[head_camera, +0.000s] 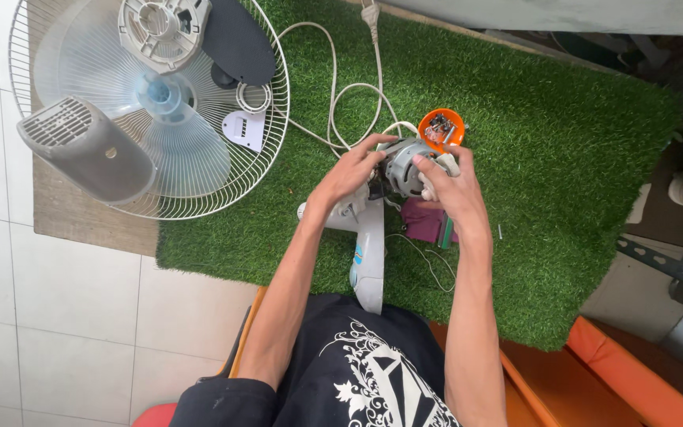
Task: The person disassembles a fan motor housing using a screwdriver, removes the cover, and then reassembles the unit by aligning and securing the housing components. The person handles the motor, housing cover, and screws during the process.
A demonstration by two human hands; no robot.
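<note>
Green turf [563, 158], fan motor [401, 168] between hands

My left hand [355, 168] and right hand [454, 190] gripping a grey metal fan motor [402, 166] from both sides, over green artificial turf [563, 158], orange plastic cup of small parts [442, 128] just beyond, white wire fan guard [148, 111] with translucent blades [175, 119] at my left, white power cord [341, 95] looping between

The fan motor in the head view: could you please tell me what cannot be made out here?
- Motor: largely covered by the left hand and right hand.
- Orange cup: contents too small to identify.
- Purple thing: partly hidden under the right hand.
- Cord: its end behind the hands.
</note>
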